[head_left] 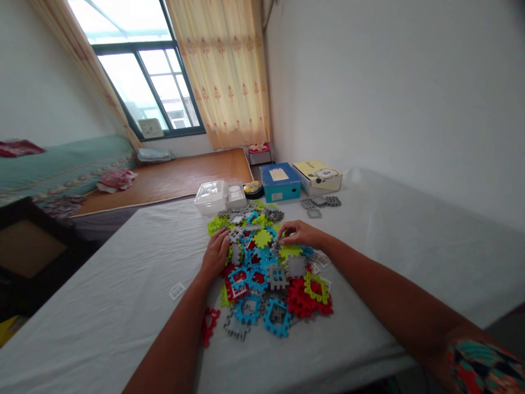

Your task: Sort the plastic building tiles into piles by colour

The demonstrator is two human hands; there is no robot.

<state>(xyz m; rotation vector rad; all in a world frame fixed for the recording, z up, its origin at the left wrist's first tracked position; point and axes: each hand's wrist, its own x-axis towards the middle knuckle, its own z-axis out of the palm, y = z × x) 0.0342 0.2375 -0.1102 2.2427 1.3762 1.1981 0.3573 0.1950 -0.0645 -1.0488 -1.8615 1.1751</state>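
A heap of flat toothed building panels in blue, lime green, red and grey lies in the middle of the table. My left hand [216,250] rests at the heap's left edge, its fingers stretched out beside a grey window-like panel [237,235]. On the far right side of the heap, my right hand [300,233] pinches a small grey toothed panel [276,244] between thumb and fingers. A lime green panel [262,238] lies between the hands. Closer to me are a blue panel with an opening [277,317] and red panels [301,298].
Behind the heap stand a clear plastic box [211,197], a round dark tin [253,190], a blue box [280,181] and a yellow-and-white box [318,176]. Several grey panels [321,202] lie apart at right. A white lattice piece [177,291] is at left, on the pale tablecloth [123,284].
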